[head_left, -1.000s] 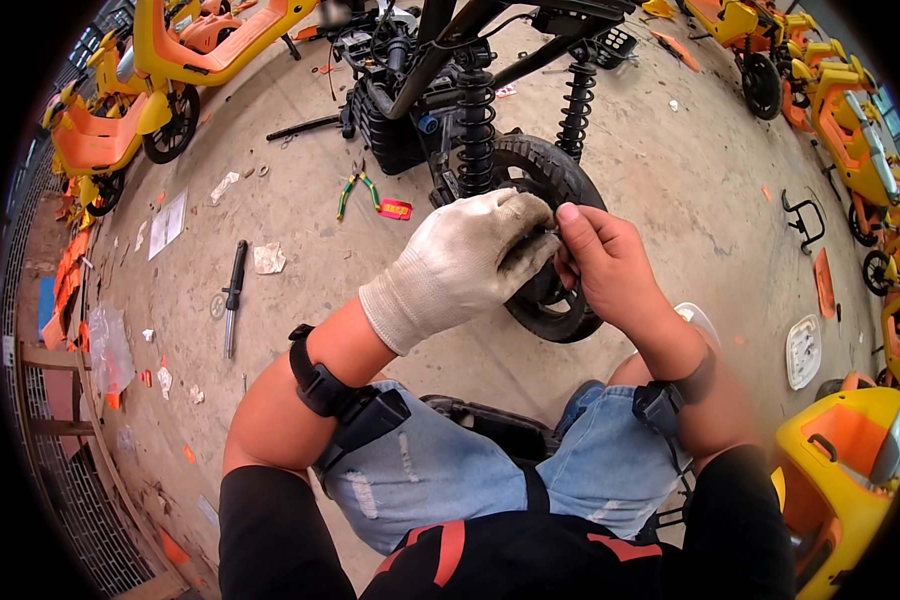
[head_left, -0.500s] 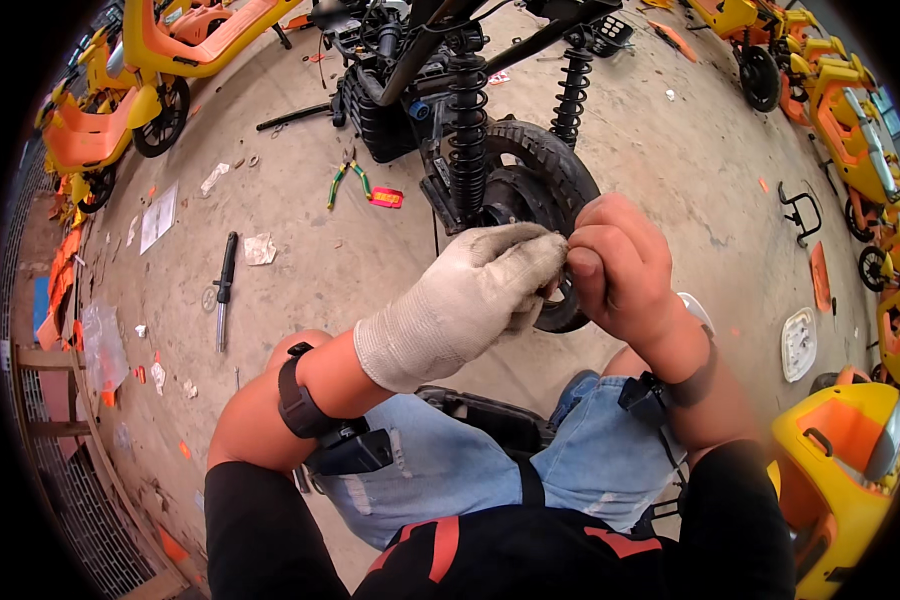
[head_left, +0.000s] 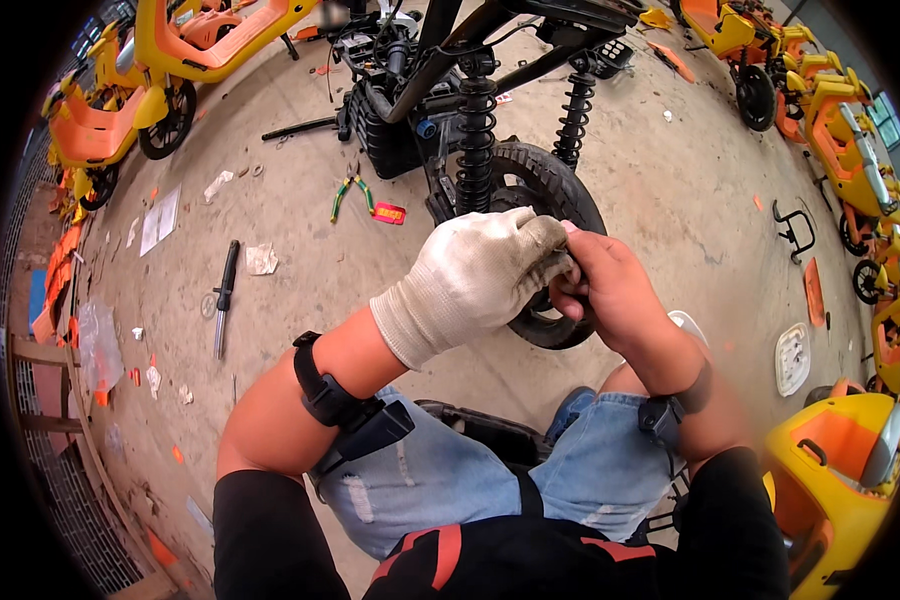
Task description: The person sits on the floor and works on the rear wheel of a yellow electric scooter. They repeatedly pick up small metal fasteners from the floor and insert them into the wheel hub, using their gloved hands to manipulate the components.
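Far left: yellow-and-orange scooters (head_left: 95, 130), parked. Nearer you on that side: clear plastic bag (head_left: 99, 345) on the floor, with a white sheet of paper (head_left: 160, 222) farther out to its right. Next, a black-and-silver rod (head_left: 226, 295) lying lengthwise, black end far, silver end near; crumpled paper (head_left: 262, 260) just right of it. Farther out, pliers (head_left: 341, 198) with green-and-yellow handles spread, red tag (head_left: 390, 213) just right of one handle.

Your left forearm carries a black band and box (head_left: 335, 400). Your left hand (head_left: 485, 272), in a dirty off-white glove, is up at mid-scene, fingers bent, tips brought together against your right hand's. Can't tell if it's gripping anything; fingertips hide the spot.

Behind the hands: black frame (head_left: 415, 98) on the far side, left shock absorber (head_left: 476, 140) upright, then the wheel (head_left: 570, 190). Wheel sits mid-scene, between the shocks' lower ends, partly covered by your hands. Can't tell if you're touching it.

Your right hand (head_left: 610, 285), bare, meets the glove from the right, thumb on top, fingers curled. Any small part pinched there: can't tell. Right shock absorber (head_left: 575, 120) stands farther out.

Right floor: white tray (head_left: 793, 358), black bracket (head_left: 797, 232) beyond it, orange strip (head_left: 815, 292) between. Near right: yellow-and-orange scooter body (head_left: 820, 500).
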Available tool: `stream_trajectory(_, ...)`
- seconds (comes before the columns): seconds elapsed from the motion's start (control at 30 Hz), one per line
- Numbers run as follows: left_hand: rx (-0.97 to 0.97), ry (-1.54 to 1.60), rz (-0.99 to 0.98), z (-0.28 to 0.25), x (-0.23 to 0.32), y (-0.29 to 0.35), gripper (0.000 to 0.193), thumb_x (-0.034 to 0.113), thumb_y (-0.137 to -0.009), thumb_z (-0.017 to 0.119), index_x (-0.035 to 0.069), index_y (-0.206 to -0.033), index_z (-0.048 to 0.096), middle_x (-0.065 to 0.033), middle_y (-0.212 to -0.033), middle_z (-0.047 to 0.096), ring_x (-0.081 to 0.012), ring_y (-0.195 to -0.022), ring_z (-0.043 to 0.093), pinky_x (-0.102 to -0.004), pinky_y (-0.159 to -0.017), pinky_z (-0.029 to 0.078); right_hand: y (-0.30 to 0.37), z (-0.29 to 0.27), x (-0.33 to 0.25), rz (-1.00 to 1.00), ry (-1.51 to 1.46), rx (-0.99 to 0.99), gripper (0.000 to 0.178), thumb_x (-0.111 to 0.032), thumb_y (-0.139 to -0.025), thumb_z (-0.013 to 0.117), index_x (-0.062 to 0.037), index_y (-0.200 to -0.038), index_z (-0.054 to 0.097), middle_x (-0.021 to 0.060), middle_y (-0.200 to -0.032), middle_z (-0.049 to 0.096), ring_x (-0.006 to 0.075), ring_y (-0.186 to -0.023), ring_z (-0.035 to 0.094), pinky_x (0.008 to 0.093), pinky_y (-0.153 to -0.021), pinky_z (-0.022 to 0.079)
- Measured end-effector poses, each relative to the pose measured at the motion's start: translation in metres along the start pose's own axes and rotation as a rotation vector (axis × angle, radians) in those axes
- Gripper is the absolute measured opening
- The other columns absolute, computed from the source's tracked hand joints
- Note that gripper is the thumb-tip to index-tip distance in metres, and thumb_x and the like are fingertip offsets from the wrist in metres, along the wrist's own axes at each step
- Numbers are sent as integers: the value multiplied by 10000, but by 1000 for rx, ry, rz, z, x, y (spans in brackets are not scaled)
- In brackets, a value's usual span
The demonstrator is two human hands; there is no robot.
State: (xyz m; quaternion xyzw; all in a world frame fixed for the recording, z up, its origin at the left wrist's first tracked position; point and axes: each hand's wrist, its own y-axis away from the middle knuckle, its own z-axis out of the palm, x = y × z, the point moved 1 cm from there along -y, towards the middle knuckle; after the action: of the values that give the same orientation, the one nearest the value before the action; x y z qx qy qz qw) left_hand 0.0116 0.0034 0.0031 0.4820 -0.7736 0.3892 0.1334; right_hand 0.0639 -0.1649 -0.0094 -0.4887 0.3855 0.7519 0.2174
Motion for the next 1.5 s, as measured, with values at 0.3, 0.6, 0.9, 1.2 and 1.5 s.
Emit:
stream_trajectory(0.3, 129, 114, -85, -3, 0, 1, 148, 191, -872, 683, 54, -921, 651, -129, -835, 624, -343, -729, 641, -398, -606, 509, 0, -2, 0, -68, -70, -106, 417, -393, -1033, 445, -77, -773, 523, -11, -644, 484, 116, -599, 555, 243, -552, 383)
stream_trajectory(0.6, 21, -3, 59, -13, -2, -6, 154, 70, -866, 708, 9, -981, 625, -128, -839, 624, -269, -722, 655, -330, -643, 523, 2, -8, -5, -209, 45, -158, 343, -351, -1023, 477, -63, -861, 566, -13, -686, 506, 96, -634, 560, 234, -566, 397)
stream_trajectory(0.9, 52, 88, -95, -5, -3, -2, 192, 57, -907, 658, -12, -1084, 625, -126, -902, 655, -194, -758, 662, -298, -673, 533, -1, -11, -6, -151, -5, -45, 417, -406, -1032, 458, -63, -825, 573, -25, -658, 483, 83, -591, 531, 235, -545, 384)
stream_trajectory(1.2, 33, 151, -109, -2, -6, -1, 181, 54, -900, 665, -20, -1062, 633, -125, -906, 657, -191, -758, 662, -299, -675, 534, 1, -8, -9, -145, 52, -22, 441, -402, -1030, 451, -45, -792, 550, 9, -647, 488, 124, -594, 532, 244, -561, 405)
stream_trajectory(1.5, -69, 145, -157, -10, 8, -3, 136, 97, -924, 617, -24, -986, 618, -131, -840, 653, -211, -717, 651, -310, -661, 514, 1, -6, -5, -291, 205, -102, 390, -330, -1037, 471, -27, -810, 561, -10, -689, 536, 81, -613, 500, 254, -566, 407)
